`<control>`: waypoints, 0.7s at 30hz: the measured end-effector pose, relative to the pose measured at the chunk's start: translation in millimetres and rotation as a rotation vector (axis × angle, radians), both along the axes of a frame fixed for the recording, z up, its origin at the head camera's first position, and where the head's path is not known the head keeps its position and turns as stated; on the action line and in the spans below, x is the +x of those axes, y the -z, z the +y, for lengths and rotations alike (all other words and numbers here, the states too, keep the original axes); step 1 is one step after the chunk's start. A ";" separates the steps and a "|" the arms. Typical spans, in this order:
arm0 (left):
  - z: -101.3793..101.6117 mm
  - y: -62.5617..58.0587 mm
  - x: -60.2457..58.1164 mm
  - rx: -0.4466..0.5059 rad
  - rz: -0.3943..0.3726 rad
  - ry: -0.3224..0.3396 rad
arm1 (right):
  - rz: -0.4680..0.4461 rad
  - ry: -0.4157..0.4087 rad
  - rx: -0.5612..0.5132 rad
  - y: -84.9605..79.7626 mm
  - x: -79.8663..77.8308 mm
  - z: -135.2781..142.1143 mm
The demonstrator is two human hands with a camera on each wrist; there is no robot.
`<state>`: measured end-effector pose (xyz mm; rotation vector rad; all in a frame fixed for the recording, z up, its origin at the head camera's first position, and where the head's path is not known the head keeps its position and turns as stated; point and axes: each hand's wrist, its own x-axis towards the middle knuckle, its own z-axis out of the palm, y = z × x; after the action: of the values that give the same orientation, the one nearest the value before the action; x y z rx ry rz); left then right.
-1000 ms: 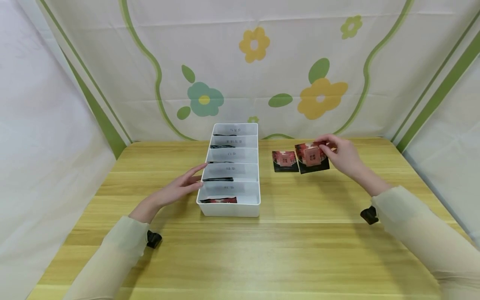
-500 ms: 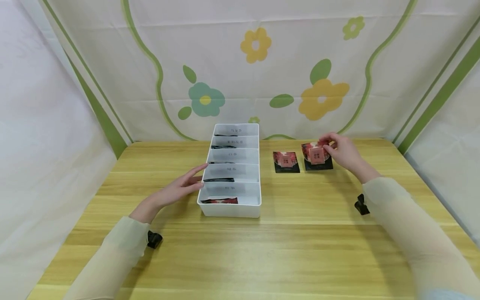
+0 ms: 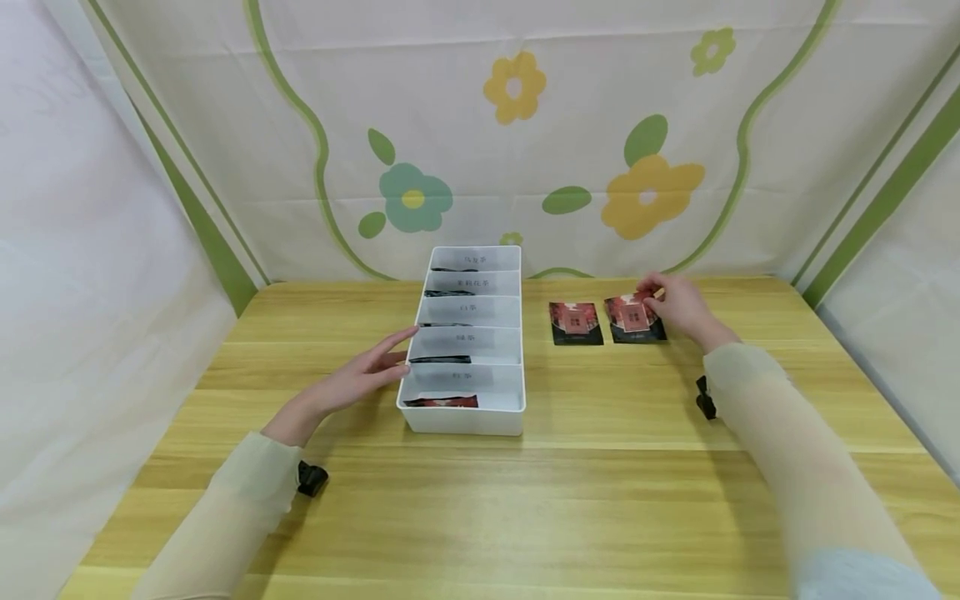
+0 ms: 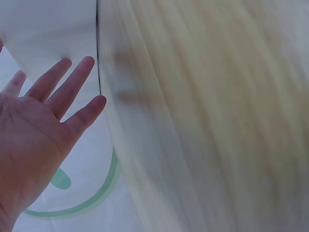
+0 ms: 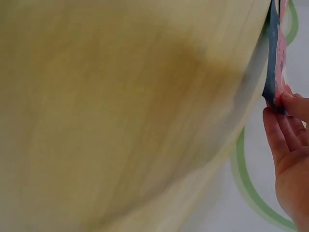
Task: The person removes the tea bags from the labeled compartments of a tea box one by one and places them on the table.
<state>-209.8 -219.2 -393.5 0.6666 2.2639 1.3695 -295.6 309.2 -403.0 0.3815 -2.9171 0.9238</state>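
My right hand [image 3: 684,310] pinches the upper right side of a red and black tea bag packet [image 3: 630,323] on the right part of the table. In the right wrist view, the thumb and fingers hold that packet at its edge. A matching tea bag packet [image 3: 576,323] lies flat just to its left. My left hand [image 3: 348,383], fingers extended, rests its fingertips against the left side of a white divided box [image 3: 465,423]. In the left wrist view, the left hand [image 4: 34,125] is spread and holds nothing.
A red packet [image 3: 442,402] lies in the box's front compartment. Thin dark packets, such as one [image 3: 440,359] in the second compartment, lie in those behind. Each compartment has a printed label. A flowered cloth [image 3: 300,208] hangs behind the wooden table [image 3: 480,517].
My right hand has lowered its packet to the table and set it straighter, a little right of the other packet. My left hand has stayed at the box.
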 end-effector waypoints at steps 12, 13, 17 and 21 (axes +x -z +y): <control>0.4 0.6 -0.8 0.008 0.002 -0.002 | -0.026 0.054 0.099 10.5 -7.0 -1.0; 0.5 0.4 -0.8 0.010 0.000 -0.001 | -0.030 0.051 0.110 10.6 -7.0 -1.5; 0.7 -0.2 -0.3 0.008 -0.006 -0.003 | -0.049 0.050 0.144 11.7 -7.3 -2.6; 0.6 0.2 0.0 0.008 -0.010 -0.007 | -0.067 0.052 0.155 12.3 -7.3 -3.3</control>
<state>-209.8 -218.6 -393.7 0.6540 2.2566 1.3825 -302.9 305.9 -415.3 0.2871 -3.0535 0.7199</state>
